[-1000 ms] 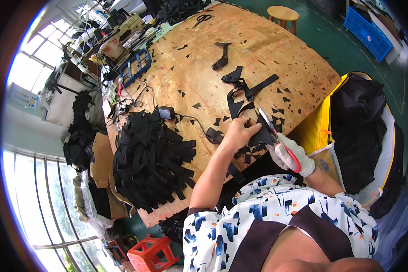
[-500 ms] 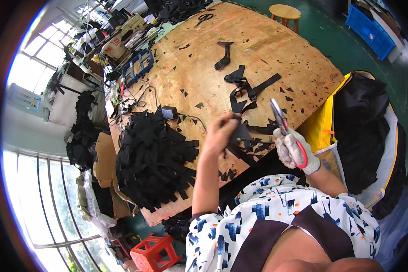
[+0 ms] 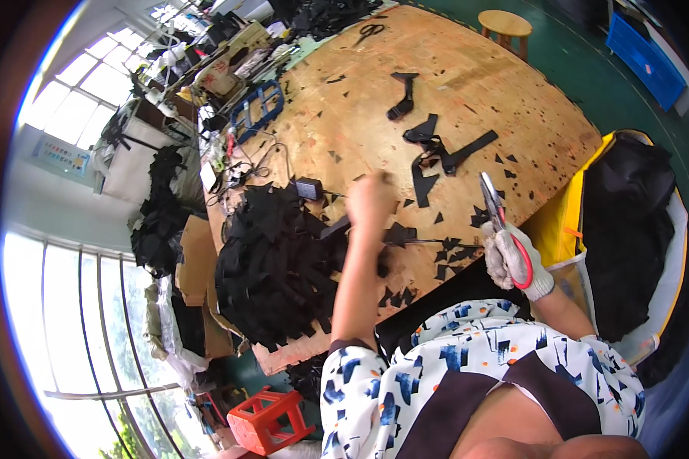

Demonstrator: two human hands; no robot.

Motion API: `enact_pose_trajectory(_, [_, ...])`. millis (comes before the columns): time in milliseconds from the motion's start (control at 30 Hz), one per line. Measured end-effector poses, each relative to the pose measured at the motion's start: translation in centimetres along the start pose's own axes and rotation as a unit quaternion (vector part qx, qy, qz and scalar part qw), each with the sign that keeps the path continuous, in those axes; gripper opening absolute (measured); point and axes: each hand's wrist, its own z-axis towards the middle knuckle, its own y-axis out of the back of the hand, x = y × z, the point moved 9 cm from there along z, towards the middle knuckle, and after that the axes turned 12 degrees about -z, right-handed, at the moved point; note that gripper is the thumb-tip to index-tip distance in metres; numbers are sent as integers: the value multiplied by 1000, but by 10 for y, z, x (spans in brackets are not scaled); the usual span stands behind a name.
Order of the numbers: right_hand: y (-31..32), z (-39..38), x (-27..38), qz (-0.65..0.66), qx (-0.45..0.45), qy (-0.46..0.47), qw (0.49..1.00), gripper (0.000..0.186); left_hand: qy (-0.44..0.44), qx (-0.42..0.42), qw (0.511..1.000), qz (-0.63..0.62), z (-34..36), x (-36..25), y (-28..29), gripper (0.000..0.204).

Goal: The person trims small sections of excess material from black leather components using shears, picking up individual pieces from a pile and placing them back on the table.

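My right hand [image 3: 515, 260], in a whitish knitted glove, grips red-handled scissors [image 3: 493, 200] over the near right edge of the table. The blades point up and away from me. My bare left hand [image 3: 370, 205] is smeared by motion and looks closed, its fingertips mostly hidden. A black strip [image 3: 334, 229] shows beside it and seems to be in its grip. To its left lies a large heap of black strips [image 3: 275, 268]. Small dark offcuts [image 3: 452, 252] are scattered between my hands.
Farther out on the wooden table [image 3: 467, 73] lie tangled black straps [image 3: 436, 149], a folded strap [image 3: 403, 96] and black scissors [image 3: 371, 30]. A power adapter [image 3: 308, 189] with its cord is behind the heap. A yellow-edged bag [image 3: 628, 199] stands right; a red stool [image 3: 266, 419] lower left.
My left hand has moved left and slightly away from me, toward the heap, with a black strip. The right hand still grips the scissors. The whole view has shifted a little.
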Motion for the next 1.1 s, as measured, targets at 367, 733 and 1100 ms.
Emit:
enact_pose_trajectory(367, [15,8,-14,35,-85,10,996,29,74,37,996,-30,1,23,-149,23])
enact_pose_trajectory(733, [7,15,-12,-4,-69,42,997,45,93,-41,941,-323,12,38,-63,37])
enact_pose_trajectory(1100, [1,19,0,-44,-77,77,993,51,-19,16,708,-706,0,-37,46,31])
